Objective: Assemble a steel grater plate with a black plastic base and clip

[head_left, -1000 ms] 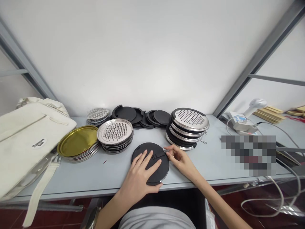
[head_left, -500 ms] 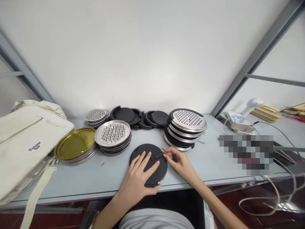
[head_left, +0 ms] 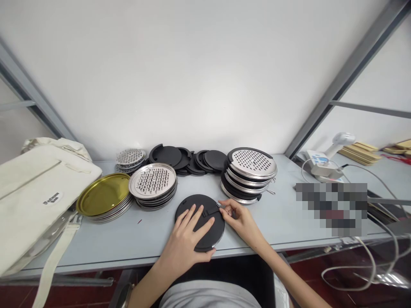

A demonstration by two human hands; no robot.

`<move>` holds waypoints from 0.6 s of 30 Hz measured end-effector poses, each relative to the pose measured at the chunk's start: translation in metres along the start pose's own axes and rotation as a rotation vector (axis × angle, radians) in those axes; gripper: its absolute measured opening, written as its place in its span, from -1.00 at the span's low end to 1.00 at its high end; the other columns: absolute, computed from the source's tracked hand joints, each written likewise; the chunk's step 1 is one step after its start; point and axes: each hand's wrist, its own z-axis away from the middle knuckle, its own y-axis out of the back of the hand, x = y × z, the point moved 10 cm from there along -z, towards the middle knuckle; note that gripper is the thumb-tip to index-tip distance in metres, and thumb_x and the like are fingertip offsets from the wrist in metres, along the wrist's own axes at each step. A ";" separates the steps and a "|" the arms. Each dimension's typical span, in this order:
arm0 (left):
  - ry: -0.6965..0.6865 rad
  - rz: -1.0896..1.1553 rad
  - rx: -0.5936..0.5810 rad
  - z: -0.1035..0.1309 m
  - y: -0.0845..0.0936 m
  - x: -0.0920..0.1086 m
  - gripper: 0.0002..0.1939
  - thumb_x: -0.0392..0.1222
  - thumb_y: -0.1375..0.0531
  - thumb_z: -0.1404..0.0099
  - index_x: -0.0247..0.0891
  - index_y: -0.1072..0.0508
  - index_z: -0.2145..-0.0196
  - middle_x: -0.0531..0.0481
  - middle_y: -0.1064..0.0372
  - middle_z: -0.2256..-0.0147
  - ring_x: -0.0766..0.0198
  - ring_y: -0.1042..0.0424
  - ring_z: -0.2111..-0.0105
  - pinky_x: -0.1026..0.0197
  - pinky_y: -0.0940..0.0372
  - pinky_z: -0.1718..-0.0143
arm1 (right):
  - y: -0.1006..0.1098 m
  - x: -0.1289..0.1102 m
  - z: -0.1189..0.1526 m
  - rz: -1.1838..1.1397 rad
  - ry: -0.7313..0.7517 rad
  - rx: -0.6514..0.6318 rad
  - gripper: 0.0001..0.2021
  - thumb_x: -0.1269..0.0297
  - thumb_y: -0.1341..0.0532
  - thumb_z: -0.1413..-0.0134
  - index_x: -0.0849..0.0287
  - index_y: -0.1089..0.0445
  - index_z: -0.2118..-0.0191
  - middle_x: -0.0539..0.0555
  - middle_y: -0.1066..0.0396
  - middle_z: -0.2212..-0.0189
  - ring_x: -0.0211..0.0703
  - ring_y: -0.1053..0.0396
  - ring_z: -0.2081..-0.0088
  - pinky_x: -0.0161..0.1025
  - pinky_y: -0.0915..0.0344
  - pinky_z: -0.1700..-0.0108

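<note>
While the left hand (head_left: 188, 235) lies with fingers spread on a black disc (head_left: 209, 236) near the front edge of the grey table (head_left: 154, 233), the right hand (head_left: 239, 217) pinches a small metal piece (head_left: 218, 205) between thumb and forefinger at the disc's right rim; a black-rimmed grater stack (head_left: 253, 162) stands just beyond, open tabletop stretches rightward, and a strip separates the disc from a second grater stack (head_left: 153, 183)

round black plastic disc (head_left: 216, 229) near front of flat grey table (head_left: 282, 218) | round silver metal grater pile (head_left: 250, 171) behind it, to the right | round gold metal plate (head_left: 104, 194) left | white cloth bag (head_left: 35, 184) further left
</note>
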 end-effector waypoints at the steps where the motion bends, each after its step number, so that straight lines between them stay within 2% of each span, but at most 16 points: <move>1: 0.003 0.001 -0.005 0.000 0.000 0.000 -0.30 0.06 -0.25 -0.14 -0.05 -0.19 -0.21 -0.11 0.03 -0.27 -0.09 0.00 -0.23 -0.12 -0.07 -0.16 | 0.000 -0.001 0.000 0.006 -0.002 0.003 -0.75 0.17 -0.14 -0.16 0.23 -0.36 0.14 -0.04 -0.22 0.51 -0.23 -0.20 0.43 -0.30 -0.17 0.34; 10: 0.007 0.006 -0.010 0.001 -0.001 -0.001 -0.29 0.09 -0.25 -0.14 -0.03 -0.17 -0.22 -0.10 0.05 -0.27 -0.08 0.02 -0.24 -0.11 -0.07 -0.16 | -0.001 -0.010 0.005 0.059 0.027 -0.002 -0.81 0.20 -0.09 -0.20 0.18 -0.31 0.17 -0.08 -0.14 0.53 -0.24 -0.18 0.46 -0.33 -0.16 0.37; 15: -0.004 -0.010 -0.007 0.000 0.000 0.001 -0.29 0.02 -0.27 -0.13 -0.07 -0.18 -0.21 -0.12 0.04 -0.27 -0.09 0.00 -0.24 -0.11 -0.08 -0.16 | -0.002 -0.014 0.003 0.031 0.092 -0.011 -0.89 0.22 -0.08 -0.20 0.12 -0.19 0.32 -0.13 -0.04 0.58 -0.23 -0.26 0.40 -0.23 -0.22 0.10; 18: -0.011 -0.004 0.009 0.000 0.002 0.002 -0.30 0.05 -0.26 -0.13 -0.07 -0.20 -0.20 -0.11 0.02 -0.26 -0.09 -0.01 -0.23 -0.12 -0.09 -0.15 | -0.004 -0.012 0.003 0.036 0.089 -0.029 -0.90 0.24 -0.08 -0.20 0.10 -0.15 0.32 -0.16 -0.02 0.59 -0.25 -0.23 0.45 -0.19 -0.21 0.05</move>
